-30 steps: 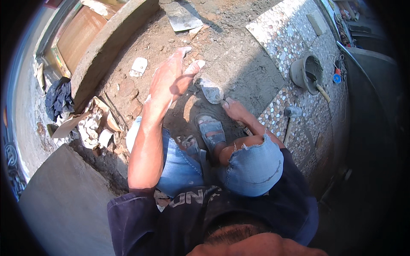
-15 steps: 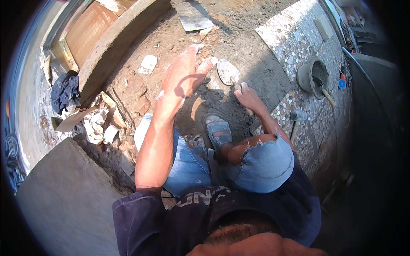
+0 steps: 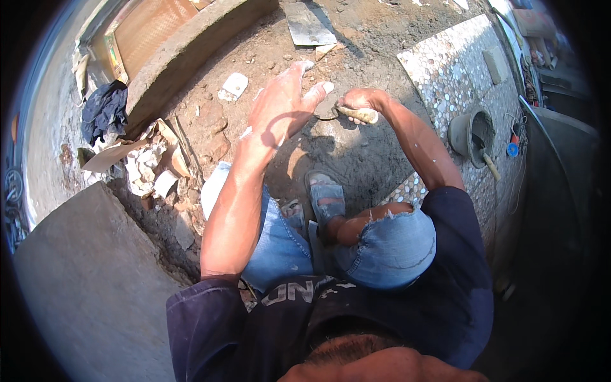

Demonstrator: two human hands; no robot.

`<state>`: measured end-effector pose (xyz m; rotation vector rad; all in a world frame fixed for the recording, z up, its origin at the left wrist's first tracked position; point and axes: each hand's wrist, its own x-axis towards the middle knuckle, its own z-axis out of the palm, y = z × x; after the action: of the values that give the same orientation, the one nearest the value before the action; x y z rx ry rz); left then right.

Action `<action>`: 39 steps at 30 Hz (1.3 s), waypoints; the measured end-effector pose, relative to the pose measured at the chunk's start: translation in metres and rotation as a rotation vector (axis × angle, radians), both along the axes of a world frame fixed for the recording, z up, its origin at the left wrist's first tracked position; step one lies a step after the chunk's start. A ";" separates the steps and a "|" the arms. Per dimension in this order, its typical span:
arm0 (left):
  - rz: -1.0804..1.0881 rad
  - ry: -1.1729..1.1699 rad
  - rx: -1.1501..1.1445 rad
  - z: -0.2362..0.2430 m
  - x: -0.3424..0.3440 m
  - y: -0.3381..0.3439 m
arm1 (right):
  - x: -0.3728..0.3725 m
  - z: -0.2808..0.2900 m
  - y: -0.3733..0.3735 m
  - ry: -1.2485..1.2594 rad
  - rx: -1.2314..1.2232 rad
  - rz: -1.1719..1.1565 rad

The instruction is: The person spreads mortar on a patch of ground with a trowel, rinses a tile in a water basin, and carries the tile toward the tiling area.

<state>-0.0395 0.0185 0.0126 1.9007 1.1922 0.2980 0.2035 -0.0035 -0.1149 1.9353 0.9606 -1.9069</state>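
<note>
My right hand (image 3: 360,100) is closed around the pale wooden handle of a trowel (image 3: 326,108). The grey blade points left and down over the wet mortar (image 3: 356,149), partly hidden by the fingers. Just left of it, my left hand (image 3: 280,100) is stretched out with the thumb apart from the fingers, holding nothing. Whitish dust coats its fingertips, and the thumb tip is close to the blade. Below both hands, my sandalled foot (image 3: 326,196) rests at the mortar's near edge.
Pebble-patterned tiles (image 3: 439,67) lie at right, bearing a grey bucket (image 3: 459,137) with a tool inside. A curved concrete curb (image 3: 184,54) runs along the upper left. Crumpled paper (image 3: 143,165) and a dark cloth (image 3: 105,111) lie left. A flat grey sheet (image 3: 309,27) lies ahead.
My right hand has moved up and turned, bringing the trowel's blade from upright to tilted left and down, nearer my left thumb. My left hand stays almost in place.
</note>
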 end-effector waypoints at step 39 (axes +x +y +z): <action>-0.014 -0.097 0.046 -0.001 -0.022 -0.007 | -0.096 -0.008 -0.239 -0.278 0.730 0.294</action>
<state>-0.0615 0.0116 0.0118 1.9113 1.1153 0.4082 0.1073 -0.2427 -0.1233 2.1580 1.8992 -1.1605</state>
